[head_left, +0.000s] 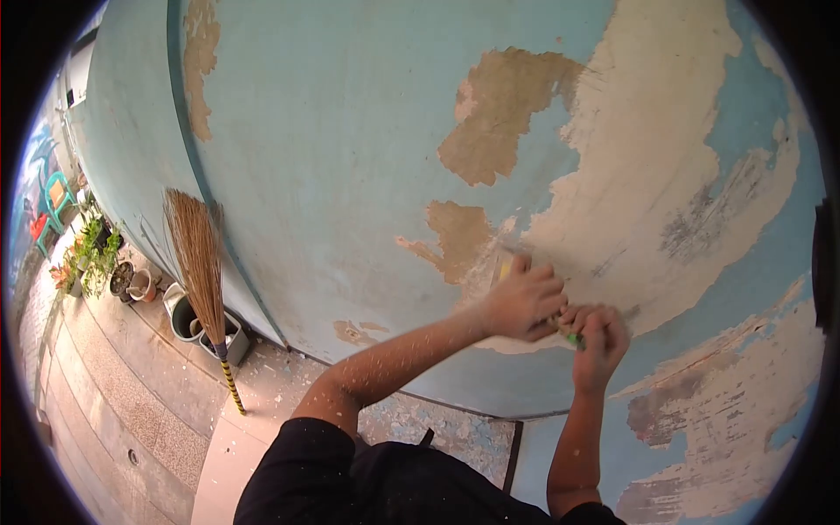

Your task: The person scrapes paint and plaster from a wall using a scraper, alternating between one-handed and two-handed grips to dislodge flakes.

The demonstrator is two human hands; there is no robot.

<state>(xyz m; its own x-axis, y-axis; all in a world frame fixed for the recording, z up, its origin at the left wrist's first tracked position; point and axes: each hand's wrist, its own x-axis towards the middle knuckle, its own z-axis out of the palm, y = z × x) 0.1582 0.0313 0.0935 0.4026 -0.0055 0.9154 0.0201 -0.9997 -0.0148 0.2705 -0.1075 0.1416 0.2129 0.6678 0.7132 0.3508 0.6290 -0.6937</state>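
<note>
Two hands are clenched on one scraper [504, 268], my left hand [525, 302] wrapped round it nearer the blade, my right hand [602, 334] closed at the green end [575, 339] of the handle. The scraper is up at the wall [306, 175], just beside a brown bare patch [461, 236]. To work it well, I reckon, the blade wants a low angle, slipping under the paint rather than gouging; left hand steering, right hand pushing evenly, short strokes, knuckles clear of the rough surface. Now, the murky bits: the blade is blurred, so I can't tell whether its edge bites or skims. My fingers cover most of the handle, my right palm is hidden, and the dark rim crops the wall's far side
</note>
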